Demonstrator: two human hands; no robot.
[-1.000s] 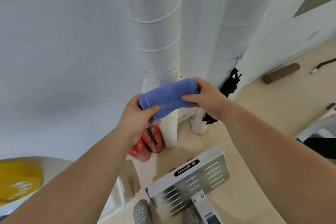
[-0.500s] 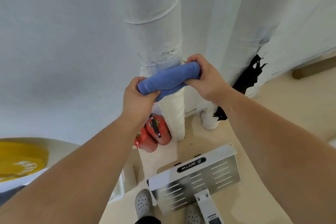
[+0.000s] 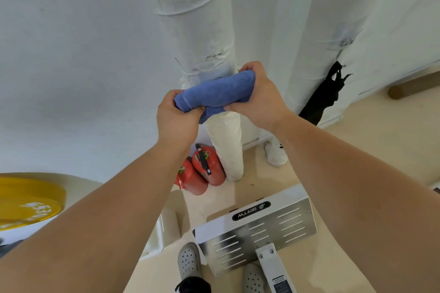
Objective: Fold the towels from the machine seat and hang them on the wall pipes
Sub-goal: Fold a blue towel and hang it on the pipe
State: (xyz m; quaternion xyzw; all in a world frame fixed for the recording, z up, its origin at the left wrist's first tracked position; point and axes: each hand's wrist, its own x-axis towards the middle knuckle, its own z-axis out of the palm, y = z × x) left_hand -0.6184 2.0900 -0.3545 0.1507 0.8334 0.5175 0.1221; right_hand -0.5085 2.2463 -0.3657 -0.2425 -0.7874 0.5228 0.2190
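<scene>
Gripping a folded blue towel (image 3: 215,92) by both ends, the person's left hand (image 3: 177,119) and right hand (image 3: 258,97) hold it against a white wall pipe (image 3: 198,31); soft, light, it likely drapes easily.

The wall (image 3: 83,54) is plain white with a matte finish. Two vertical pipes (image 3: 197,19), wrapped in white covering with visible seams, stand in front of it and run down to the floor (image 3: 357,131). The floor is pale beige and smooth. Two red fire extinguishers (image 3: 208,162) stand on the floor, touching each other, just beside the base of the left pipe. A black strap (image 3: 326,97) hangs against the right pipe. A brown cylinder (image 3: 409,87) lies along the wall base at far right. A slotted metal footplate (image 3: 273,228) marked "BRTW" occupies the lower centre. A yellow weight plate (image 3: 26,200) sits at lower left. Lighting is even and diffuse, with soft shadows.
</scene>
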